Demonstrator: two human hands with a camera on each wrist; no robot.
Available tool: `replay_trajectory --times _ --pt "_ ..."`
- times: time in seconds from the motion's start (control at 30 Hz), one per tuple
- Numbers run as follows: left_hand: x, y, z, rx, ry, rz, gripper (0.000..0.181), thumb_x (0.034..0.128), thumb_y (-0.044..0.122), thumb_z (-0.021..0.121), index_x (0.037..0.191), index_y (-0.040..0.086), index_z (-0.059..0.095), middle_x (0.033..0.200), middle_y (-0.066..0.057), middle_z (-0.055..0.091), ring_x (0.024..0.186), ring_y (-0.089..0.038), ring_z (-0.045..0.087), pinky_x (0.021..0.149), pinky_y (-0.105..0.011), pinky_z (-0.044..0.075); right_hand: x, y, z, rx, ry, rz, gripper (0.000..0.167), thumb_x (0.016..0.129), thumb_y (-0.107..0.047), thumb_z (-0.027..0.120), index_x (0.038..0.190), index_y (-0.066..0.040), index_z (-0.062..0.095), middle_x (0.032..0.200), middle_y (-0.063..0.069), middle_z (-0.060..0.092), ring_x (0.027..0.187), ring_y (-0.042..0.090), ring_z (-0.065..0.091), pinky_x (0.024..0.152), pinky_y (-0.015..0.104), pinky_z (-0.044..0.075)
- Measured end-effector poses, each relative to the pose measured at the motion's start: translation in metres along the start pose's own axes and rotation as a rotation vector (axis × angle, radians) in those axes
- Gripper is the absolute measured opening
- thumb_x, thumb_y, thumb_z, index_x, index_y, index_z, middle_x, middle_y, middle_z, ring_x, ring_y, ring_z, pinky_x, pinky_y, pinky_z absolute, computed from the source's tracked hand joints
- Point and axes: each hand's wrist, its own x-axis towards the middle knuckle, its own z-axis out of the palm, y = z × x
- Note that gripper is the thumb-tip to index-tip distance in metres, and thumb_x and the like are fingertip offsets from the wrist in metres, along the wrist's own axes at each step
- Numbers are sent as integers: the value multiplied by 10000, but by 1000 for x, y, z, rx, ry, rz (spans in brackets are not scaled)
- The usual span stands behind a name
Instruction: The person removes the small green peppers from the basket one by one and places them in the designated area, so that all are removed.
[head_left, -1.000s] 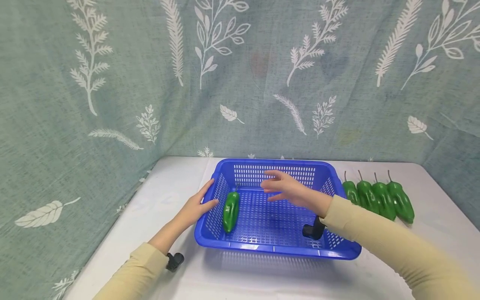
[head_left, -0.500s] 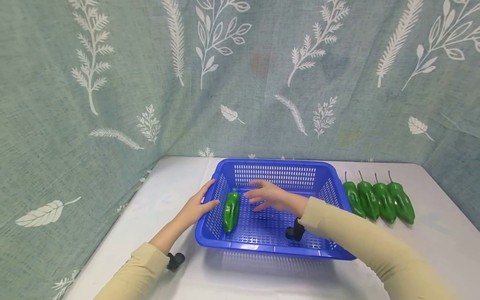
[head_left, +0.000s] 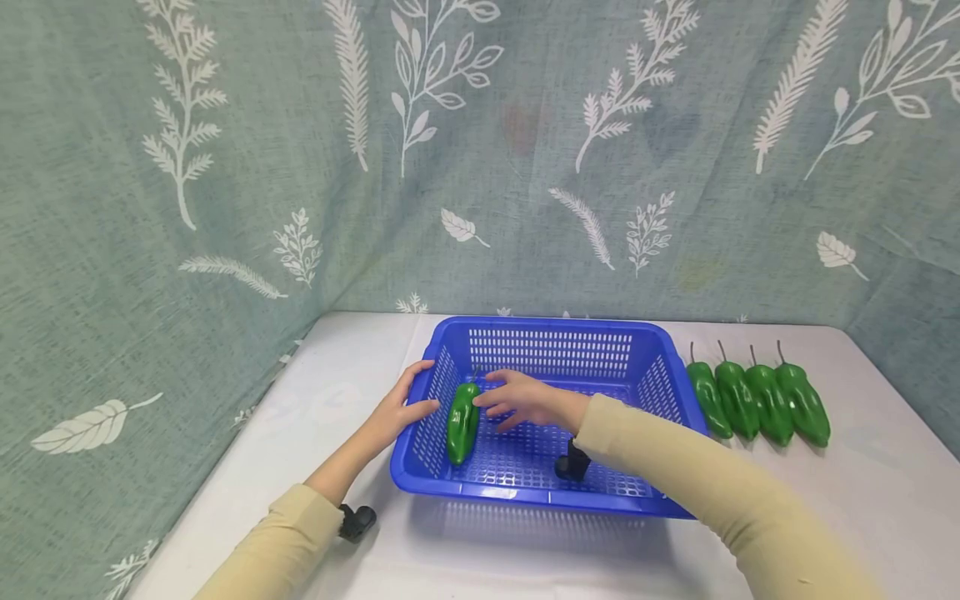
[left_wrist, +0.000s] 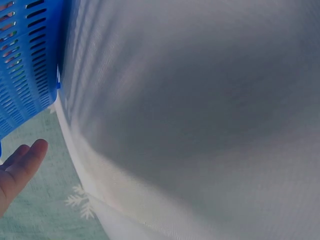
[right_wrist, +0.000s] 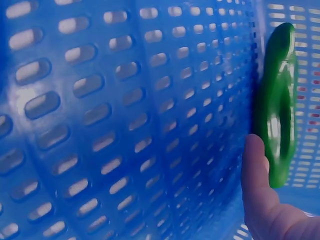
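In the head view, a blue plastic basket [head_left: 517, 495] with slotted walls stands on the table. One glossy green pepper [head_left: 461, 425] lies lengthwise along the inside of its left wall. My left hand [head_left: 384, 421] is at the left rim, fingers and thumb spread and fairly straight. My right hand [head_left: 527, 400] reaches into the basket from the right, its parted fingertips right beside the pepper. In the right wrist view, a finger [right_wrist: 256, 170] overlaps the edge of the green pepper [right_wrist: 277, 105]; whether it touches is hard to tell.
Several green peppers [head_left: 765, 404] with thin stems lie in a row to the right of the basket. The table [head_left: 352, 358] has a white cover. Behind and to the left hangs a grey-green curtain [head_left: 480, 208] with white leaf prints.
My right hand has moved left and slightly down inside the basket, from its middle to beside the pepper. My left hand has stayed at the left rim.
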Motion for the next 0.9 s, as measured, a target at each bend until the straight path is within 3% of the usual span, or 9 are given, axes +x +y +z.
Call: replay_trajectory --times 0.27,0.63,0.9 --pt "1 1 1 -6 -9 4 606 882 177 524 1411 142 230 1419 -267 293 1216 -437 414 916 -464 456 7 5 3 -40 27 17 702 808 -97 665 1391 0 288 1268 241 484 1099 374 533 766 429 535" --pt "0 -1 0 -7 -7 -1 613 878 205 535 1407 142 233 1417 -275 292 1177 -444 453 844 -434 506 11 16 10 -79 5 -94 747 771 -65 666 1393 36 265 1198 225 518 928 261 606 737 372 543" --pt "-2 -1 0 0 -1 -14 602 883 194 531 1407 155 237 1406 -281 311 1122 -439 504 788 -418 532 11 20 18 -92 -16 -115 709 766 -48 667 1365 49 300 1116 206 573 822 211 617 709 351 550"
